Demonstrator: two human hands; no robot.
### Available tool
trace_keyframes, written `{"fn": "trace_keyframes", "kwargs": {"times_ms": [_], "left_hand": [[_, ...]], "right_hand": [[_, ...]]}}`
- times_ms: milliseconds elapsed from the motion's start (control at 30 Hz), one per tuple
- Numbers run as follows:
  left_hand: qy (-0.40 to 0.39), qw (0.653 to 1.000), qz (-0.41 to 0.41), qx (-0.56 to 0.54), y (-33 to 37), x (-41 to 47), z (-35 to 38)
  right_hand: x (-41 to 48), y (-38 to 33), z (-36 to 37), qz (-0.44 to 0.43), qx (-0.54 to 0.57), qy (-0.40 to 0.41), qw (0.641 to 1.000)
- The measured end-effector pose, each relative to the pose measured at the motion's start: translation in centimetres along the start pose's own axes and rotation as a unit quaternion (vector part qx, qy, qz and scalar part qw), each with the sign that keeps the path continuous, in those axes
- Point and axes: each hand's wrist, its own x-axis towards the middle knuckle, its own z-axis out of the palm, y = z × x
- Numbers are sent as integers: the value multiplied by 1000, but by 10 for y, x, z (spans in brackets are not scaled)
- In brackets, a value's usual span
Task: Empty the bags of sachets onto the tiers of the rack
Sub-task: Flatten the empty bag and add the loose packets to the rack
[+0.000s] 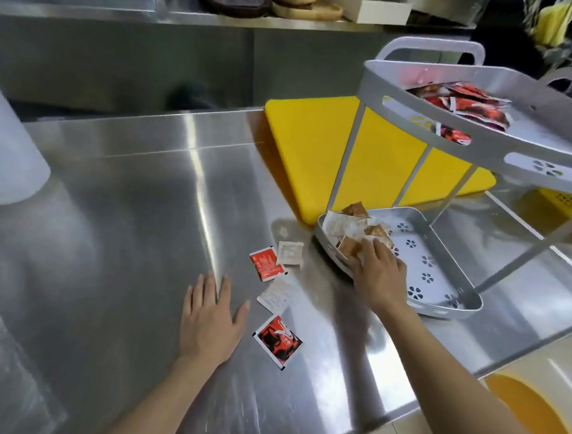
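A grey two-tier rack stands at the right of the steel counter. Its upper tier (pixel 424 90) holds a pile of red sachets (pixel 464 102). Its lower tier (pixel 446 250) holds brown and white sachets (pixel 352 222) at its near-left corner. My right hand (pixel 381 272) reaches into that corner, fingers curled over the brown and white sachets there. My left hand (pixel 209 320) lies flat and open on the counter. Loose sachets lie between my hands: a red one (pixel 266 262), a white one (pixel 289 253), a pale one (pixel 276 295) and a red-and-black one (pixel 278 340).
A yellow cutting board (pixel 310 150) lies behind the rack. A white translucent container (pixel 6 147) stands at the far left. A yellow perforated basket (pixel 566 208) sits at the right. An orange bin opening (pixel 535 418) is below the counter's front edge. Shelves with containers run along the back.
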Motion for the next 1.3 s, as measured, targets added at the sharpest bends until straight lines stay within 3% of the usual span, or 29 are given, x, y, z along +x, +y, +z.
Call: {"fn": "trace_keyframes", "kwargs": {"times_ms": [167, 233, 333, 433, 533, 700, 833, 1033, 1133, 1233, 1300], "left_hand": [[-15, 1000, -2, -3, -1, 1, 1], [-17, 1000, -3, 0, -2, 0, 1], [-14, 1000, -1, -1, -4, 0, 0], [-15, 1000, 0, -5, -4, 0, 1], [-19, 1000, 0, -6, -7, 1, 2], [-20, 999, 9, -34, -12, 10, -1], [-11, 999, 1, -35, -32, 22, -5], [-2, 1000, 28, 2, -39, 23, -3], [3, 999, 34, 6, -41, 24, -3], [7, 999, 34, 6, -43, 24, -2], [14, 999, 30, 7, -42, 24, -2]], "right_hand": [[-16, -13, 4, -31, 33, 99, 994], [-21, -31, 3, -61, 77, 34, 995], [-36, -59, 8, -78, 138, -126, 979], [-50, -80, 20, -102, 90, -242, 961], [-60, -89, 31, -132, -7, -274, 953], [-52, -97, 26, -92, 23, -348, 933], [-30, -99, 11, -49, 218, -303, 926], [22, -115, 14, 26, 306, -228, 924], [36, -125, 28, 45, 276, -250, 927], [40, -135, 40, 19, 114, -256, 960], [41, -141, 40, 19, 54, -268, 962]]}}
